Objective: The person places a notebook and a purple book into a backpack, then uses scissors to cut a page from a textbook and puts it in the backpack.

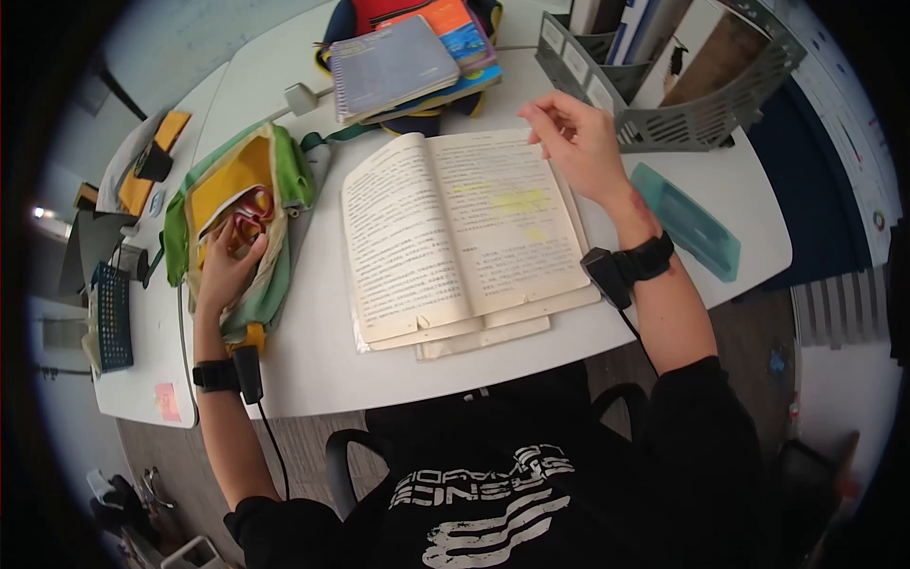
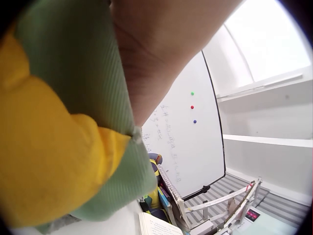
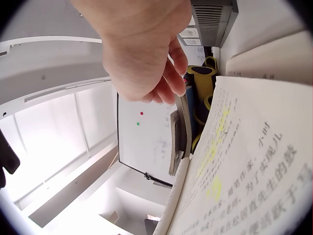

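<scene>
A green, yellow and cream cloth bag lies at the left of the desk, its mouth spread wide. My left hand reaches into it, fingers at a shiny red item inside; I cannot tell whether they grip it. In the left wrist view, the bag's green corduroy cloth hides the fingers. An open book with yellow highlighting lies before me. Over its upper right corner, my right hand hovers with fingers loosely bent and nothing visible in them. The right wrist view shows the hand beside the highlighted page.
Behind the book, a spiral notebook lies on a stack of books and a dark bag. A grey file holder stands at back right. Near my right forearm is a teal tray. A blue basket stands far left.
</scene>
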A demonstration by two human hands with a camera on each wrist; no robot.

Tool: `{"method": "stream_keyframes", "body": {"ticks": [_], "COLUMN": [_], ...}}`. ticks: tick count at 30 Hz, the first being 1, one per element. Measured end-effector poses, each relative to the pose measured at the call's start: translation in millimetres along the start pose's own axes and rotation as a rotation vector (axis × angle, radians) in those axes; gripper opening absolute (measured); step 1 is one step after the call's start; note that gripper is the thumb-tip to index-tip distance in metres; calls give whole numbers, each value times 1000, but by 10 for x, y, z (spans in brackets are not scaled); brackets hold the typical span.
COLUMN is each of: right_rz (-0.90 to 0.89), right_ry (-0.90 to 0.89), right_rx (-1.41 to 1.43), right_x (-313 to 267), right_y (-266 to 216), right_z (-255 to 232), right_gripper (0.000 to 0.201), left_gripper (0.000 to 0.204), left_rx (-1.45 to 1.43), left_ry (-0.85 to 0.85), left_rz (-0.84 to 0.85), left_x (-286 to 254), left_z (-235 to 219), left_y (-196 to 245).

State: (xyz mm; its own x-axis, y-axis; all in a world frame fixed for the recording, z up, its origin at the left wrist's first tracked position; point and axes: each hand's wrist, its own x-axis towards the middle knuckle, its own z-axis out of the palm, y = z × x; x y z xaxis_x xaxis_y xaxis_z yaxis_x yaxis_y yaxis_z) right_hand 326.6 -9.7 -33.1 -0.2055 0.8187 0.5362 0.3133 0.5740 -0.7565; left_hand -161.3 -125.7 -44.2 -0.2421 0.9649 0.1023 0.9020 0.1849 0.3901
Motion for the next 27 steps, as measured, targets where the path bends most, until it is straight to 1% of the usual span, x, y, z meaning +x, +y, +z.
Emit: {"method": "stream_keyframes", "body": {"ticks": [4, 6, 7, 8, 11, 12, 14, 15, 17, 18, 20, 21, 24, 26, 27], "right_rz": [40, 21, 0, -1, -18, -21, 49, 54, 36, 23, 28, 36, 24, 32, 44], "right_ry": [-34, -17, -7, -6, 2, 2, -59, -61, -44, -28, -29, -30, -29, -28, -28], "right_rx": [-32, -29, -24, -9, -33, -21, -44, -45, -28, -20, -12, -10, -19, -10, -7], "right_x": [-2, -2, -8, -12, -10, -7, -8, -11, -11, -8, -10, -10, -5, -9, -11], "right_y": [-27, -13, -7, -4, -41, -51, -58, -59, -44, -39, -48, -51, -17, -28, -34], "right_z": [-37, -40, -20, -6, -3, -17, -41, -39, -22, -16, -13, -14, -17, -11, -6], "right_gripper": [25, 25, 24, 24, 23, 23, 17, 18, 21, 24, 24, 24, 24, 24, 24], "left_gripper": [79, 74, 73, 74, 76, 74, 70, 70, 61, 61, 61, 63, 64, 65, 67], "left_rx": [-15, 41, 3, 26, 100, 97, 64, 72, 74, 81, 46, 1, -20, -58, -110], "left_ry": [-5, 6, 37, 117, 74, 91, 77, 82, 139, 144, 85, 47, 56, 66, 87], "left_rz": [11, -6, 42, 170, 88, 116, 122, 118, 156, 154, 142, 91, 87, 104, 138], "left_x": [-32, -79, -74, -36, -96, -105, -115, -126, -135, -134, -143, -145, -121, -107, -101], "left_z": [0, -60, -28, 29, -87, -91, -117, -113, -97, -115, -144, -140, -132, -90, -63], "left_y": [69, 219, 158, 13, 234, 269, 321, 325, 326, 343, 380, 376, 306, 269, 258]}}
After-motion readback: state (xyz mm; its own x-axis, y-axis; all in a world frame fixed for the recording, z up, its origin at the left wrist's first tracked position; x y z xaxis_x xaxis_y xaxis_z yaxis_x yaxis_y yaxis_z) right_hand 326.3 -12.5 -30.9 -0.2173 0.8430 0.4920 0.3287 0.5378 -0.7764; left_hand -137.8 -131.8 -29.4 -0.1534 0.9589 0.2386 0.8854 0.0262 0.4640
